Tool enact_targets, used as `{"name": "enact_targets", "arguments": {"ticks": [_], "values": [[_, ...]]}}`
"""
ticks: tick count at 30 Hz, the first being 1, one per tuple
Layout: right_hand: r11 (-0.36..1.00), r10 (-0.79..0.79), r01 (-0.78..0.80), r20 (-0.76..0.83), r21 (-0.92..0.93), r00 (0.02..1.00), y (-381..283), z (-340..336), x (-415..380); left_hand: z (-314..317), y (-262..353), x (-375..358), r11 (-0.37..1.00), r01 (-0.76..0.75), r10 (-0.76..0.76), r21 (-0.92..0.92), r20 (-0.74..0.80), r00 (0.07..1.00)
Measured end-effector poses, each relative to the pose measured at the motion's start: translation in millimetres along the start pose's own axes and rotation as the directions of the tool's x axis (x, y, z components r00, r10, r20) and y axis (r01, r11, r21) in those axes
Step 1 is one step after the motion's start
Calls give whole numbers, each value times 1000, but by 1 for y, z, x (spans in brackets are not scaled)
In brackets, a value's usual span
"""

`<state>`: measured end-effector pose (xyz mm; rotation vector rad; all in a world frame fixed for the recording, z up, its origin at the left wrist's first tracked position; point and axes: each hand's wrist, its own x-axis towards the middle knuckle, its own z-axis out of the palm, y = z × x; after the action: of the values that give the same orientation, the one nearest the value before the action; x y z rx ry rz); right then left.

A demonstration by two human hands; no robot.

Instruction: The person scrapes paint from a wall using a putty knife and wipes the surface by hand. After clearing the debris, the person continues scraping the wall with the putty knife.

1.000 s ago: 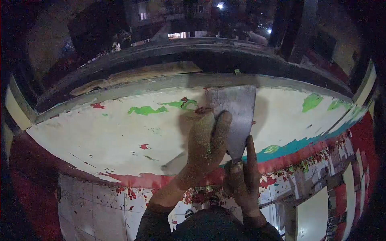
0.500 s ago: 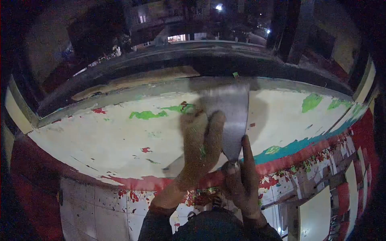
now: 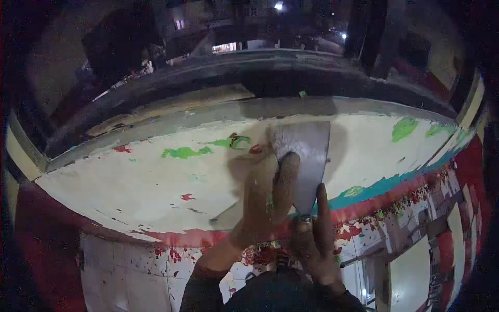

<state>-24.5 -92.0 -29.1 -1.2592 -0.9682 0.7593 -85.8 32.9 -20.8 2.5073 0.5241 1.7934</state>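
My right hand [image 3: 316, 239] is closed around the handle of a wide paint scraper [image 3: 311, 143], with a finger stretched along the blade's right edge. The metal blade points away from me and lies over a pale sill [image 3: 140, 182]. My left hand [image 3: 262, 195] grips the blade's left side, its thumb on the metal; its other fingers are partly hidden. Left of the blade, patches of green paint [image 3: 187, 152] and small red flecks [image 3: 187, 197] mark the sill. A dark shadow surrounds the blade and left hand.
A grey ledge [image 3: 208, 112] and dark window frame [image 3: 182, 78] run behind the sill. Along the near edge are red paint [image 3: 182, 238] and a teal strip [image 3: 374, 192]. Paint chips [image 3: 358, 231] lie scattered on the tiled floor [image 3: 125, 270] below.
The scraper and both hands have shifted slightly toward me and to the right. The blade's far edge now sits lower on the sill, away from the grey ledge.
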Motion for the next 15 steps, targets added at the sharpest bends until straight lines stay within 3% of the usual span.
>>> {"name": "enact_targets", "arguments": {"ticks": [1,3,5,9,11,13,15], "values": [[1000,-14,14,-6,-10,1000,5,-2,-3,-1,2,-1,989,114,-109,-99,51,993],[997,-71,71,-20,-22,997,11,-2,-6,-3,1,3,984,129,-120,-124,78,990],[998,-65,65,-24,5,998,8,2,1,-1,-2,5,999,-41,40,14,30,999],[997,-82,82,-29,-11,996,13,4,3,-4,2,13,895,314,-293,-317,113,949],[996,-80,80,-2,-36,997,7,1,3,2,6,15,798,354,-362,-488,82,929],[997,-71,71,2,-29,997,2,3,3,-1,-4,10,950,200,-185,-238,85,979],[998,-63,63,-20,7,998,-4,10,10,-2,-7,5,998,34,-31,-57,60,998]]}}
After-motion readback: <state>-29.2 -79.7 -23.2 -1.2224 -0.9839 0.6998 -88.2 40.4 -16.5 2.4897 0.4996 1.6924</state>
